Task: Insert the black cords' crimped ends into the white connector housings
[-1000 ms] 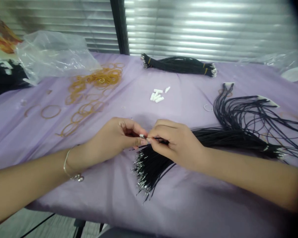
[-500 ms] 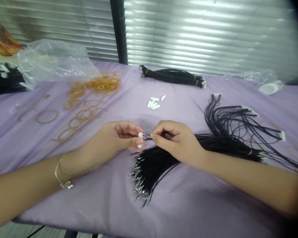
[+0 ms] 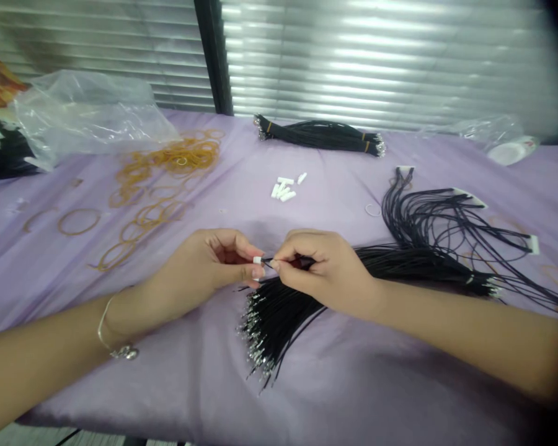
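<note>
Lilac cloth (image 3: 74,384) is covering the table while the left hand (image 3: 209,260) is pinching a small white piece (image 3: 258,260) narrowly at the fingertips and the right hand (image 3: 328,272) is gripping a black cord (image 3: 272,262) just beside it (threading, by the look of it). The next move seems to be calling for steady aim into that piece.

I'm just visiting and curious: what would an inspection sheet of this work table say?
Surface: creased lilac cloth covering the table.
Job's things: black cords with metal clasps under the hands; small white tubes piled beyond them.
Clutter: amber rubber bands; clear plastic bag.
Grips: left hand pinches a white tube; right hand pinches a black cord beside it.
Cables: nothing seen except cords: looped black cords with white tags at right, a tied bundle behind.
Surroundings: metal window blinds.
</note>
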### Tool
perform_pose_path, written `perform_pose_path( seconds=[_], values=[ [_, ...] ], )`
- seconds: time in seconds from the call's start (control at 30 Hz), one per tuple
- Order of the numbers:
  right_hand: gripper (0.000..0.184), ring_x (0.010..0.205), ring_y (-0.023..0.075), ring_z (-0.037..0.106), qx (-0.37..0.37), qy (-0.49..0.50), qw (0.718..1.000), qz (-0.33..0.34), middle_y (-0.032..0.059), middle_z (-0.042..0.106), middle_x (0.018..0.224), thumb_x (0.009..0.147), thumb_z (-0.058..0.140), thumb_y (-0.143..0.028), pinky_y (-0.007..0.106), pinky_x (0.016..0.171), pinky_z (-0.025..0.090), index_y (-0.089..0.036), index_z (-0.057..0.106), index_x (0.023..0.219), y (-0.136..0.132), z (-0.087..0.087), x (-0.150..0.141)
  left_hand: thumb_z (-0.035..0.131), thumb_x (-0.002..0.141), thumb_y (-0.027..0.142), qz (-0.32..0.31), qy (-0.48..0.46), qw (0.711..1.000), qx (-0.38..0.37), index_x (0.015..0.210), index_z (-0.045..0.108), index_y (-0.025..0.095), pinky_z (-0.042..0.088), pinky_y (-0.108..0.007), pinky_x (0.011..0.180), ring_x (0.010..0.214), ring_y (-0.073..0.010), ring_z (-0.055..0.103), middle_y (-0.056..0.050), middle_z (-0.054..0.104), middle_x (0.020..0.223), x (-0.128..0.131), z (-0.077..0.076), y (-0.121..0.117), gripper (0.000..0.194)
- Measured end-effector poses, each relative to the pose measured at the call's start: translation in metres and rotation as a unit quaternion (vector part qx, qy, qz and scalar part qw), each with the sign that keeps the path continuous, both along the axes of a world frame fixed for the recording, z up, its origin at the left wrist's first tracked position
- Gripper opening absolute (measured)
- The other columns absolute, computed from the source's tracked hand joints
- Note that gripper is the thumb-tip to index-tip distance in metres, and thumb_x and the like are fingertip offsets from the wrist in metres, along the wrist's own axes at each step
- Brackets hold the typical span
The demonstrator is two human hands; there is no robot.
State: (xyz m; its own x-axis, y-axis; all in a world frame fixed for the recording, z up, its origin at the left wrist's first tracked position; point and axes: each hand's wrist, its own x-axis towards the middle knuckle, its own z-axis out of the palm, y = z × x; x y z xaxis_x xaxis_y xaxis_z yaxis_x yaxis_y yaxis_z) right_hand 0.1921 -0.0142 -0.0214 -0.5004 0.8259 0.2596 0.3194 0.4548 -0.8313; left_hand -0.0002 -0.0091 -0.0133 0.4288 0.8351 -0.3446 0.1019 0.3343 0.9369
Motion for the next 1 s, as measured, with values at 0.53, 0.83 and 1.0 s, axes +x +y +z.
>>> perform_pose_path(
  seconds=[0.53,0.83,1.0],
  values=[
    [0.016,0.080,0.0135,0.055,0.161,-0.259,0.943,0.132,0.0037,0.063,0.084,0.085,0.053,-0.021,0.032,0.081,0.043,-0.015,0.066,0.078,-0.003,0.019,0.008,0.072,0.070,0.017,0.048,-0.013,0.999,0.019,0.083,0.060,0.013,0.050,-0.013,0.060,0.060,-0.0065,0.062,0.003,0.064,0.068,-0.005,0.004,0.010,0.018],
    [0.011,0.061,0.0049,0.058,-0.008,-0.187,0.981,0.043,-0.0063,0.067,0.074,0.080,0.058,-0.023,0.019,0.057,0.042,-0.022,0.069,0.081,0.001,0.023,0.017,0.071,0.072,0.015,0.004,-0.061,0.995,-0.076,0.084,0.059,0.014,0.053,-0.016,0.068,0.071,-0.0086,0.064,0.001,0.067,0.077,-0.003,0.003,0.007,0.016],
    [0.012,0.064,0.0072,0.060,-0.068,-0.160,0.985,0.022,-0.0036,0.067,0.075,0.077,0.060,-0.025,0.019,0.057,0.044,-0.022,0.071,0.080,0.005,0.022,0.017,0.069,0.074,0.014,-0.015,-0.052,0.995,-0.085,0.085,0.060,0.015,0.051,-0.015,0.065,0.072,-0.0096,0.063,-0.001,0.066,0.080,-0.004,0.005,0.006,0.014]
  ],
)
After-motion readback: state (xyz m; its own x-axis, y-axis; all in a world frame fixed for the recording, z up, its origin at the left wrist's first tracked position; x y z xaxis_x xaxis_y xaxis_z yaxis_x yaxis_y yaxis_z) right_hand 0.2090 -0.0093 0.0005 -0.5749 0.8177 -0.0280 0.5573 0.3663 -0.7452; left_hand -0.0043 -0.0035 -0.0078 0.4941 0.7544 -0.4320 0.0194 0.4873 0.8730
